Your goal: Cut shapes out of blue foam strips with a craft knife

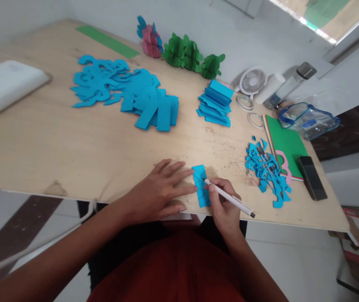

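A small blue paper rectangle (202, 197) with curved pen lines lies near the table's front edge. My left hand (159, 191) rests flat with spread fingers, its fingertips at the paper's left edge. In my right hand (225, 203) is a white pen (232, 200), its tip on the paper. Blue scraps (266, 170) lie to the right of my right hand. Beyond the hands are a stack of blue strips (215, 104), a pile of blue rectangles (157, 107) and curvy blue cut-outs (99, 79).
A white device (9, 86) sits at the left. Green (211, 66) and pink (151, 40) paper figures stand by the wall. A fan (253, 82), bottle (289, 86), clear pouch (310, 120), green sheets (288, 142) and phone (312, 178) are at the right.
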`<state>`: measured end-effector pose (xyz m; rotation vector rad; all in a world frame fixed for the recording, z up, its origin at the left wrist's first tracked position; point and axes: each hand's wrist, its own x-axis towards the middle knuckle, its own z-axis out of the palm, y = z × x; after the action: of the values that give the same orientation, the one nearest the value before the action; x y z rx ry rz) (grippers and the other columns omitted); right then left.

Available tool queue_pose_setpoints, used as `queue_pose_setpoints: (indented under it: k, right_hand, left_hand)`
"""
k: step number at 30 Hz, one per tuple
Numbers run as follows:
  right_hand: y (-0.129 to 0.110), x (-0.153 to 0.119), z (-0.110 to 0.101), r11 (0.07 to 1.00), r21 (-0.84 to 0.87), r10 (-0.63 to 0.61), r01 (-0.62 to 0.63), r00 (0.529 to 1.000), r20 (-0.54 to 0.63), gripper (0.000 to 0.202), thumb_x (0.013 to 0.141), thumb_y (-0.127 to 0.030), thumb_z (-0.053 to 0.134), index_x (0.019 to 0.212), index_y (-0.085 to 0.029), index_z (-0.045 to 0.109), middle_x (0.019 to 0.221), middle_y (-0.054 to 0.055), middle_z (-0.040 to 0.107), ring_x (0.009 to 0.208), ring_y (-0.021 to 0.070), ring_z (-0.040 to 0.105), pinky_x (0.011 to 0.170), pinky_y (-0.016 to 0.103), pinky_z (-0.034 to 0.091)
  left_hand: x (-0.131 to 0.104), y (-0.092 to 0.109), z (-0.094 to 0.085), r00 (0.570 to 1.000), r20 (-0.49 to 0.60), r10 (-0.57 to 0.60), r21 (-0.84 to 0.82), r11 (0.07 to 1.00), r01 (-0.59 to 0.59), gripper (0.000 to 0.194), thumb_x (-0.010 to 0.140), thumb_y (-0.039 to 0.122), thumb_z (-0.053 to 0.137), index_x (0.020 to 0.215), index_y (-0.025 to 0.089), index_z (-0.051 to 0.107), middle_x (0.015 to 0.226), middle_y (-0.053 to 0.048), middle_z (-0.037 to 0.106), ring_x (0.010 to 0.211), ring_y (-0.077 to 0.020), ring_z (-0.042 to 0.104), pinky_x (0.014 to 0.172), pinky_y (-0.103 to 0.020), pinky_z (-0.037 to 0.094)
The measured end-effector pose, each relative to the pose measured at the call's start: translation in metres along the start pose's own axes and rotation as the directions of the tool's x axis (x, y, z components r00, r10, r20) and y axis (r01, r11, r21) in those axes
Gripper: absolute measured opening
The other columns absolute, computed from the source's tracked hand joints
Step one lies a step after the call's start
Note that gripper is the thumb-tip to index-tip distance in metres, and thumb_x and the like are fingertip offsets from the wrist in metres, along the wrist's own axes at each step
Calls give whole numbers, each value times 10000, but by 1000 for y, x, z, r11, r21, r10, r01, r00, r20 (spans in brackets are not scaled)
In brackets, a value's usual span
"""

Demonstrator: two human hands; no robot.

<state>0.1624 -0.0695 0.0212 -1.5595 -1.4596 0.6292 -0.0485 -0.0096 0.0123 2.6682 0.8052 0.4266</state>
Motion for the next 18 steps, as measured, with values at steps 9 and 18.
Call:
queue_pose_setpoints:
  k: [9, 18]
  right_hand:
    - [7, 3, -2, 962, -134, -234, 237, 971, 37, 228, 967, -244, 479, 1101, -226, 662, 1036, 66, 727, 961, 206, 685, 854, 369, 556]
    - [15, 1, 4, 850, -323, -421, 416, 905, 59, 226, 939, -162, 482, 1088, -205, 646, 971, 80, 734, 864, 215, 675, 790, 386, 560]
  left_hand:
    - [0, 0, 0, 1000, -1, 11, 32, 999, -11, 417, 911, 489, 551, 1310, 372, 572, 1489, -32, 481, 1367, -316, 387, 1144, -519, 205]
    - [-1, 2, -3, 997, -74, -16, -31, 999, 14, 447, 913, 394, 554, 1345, 282, 527, 1416, -75, 541, 1338, -294, 430, 1109, -502, 318]
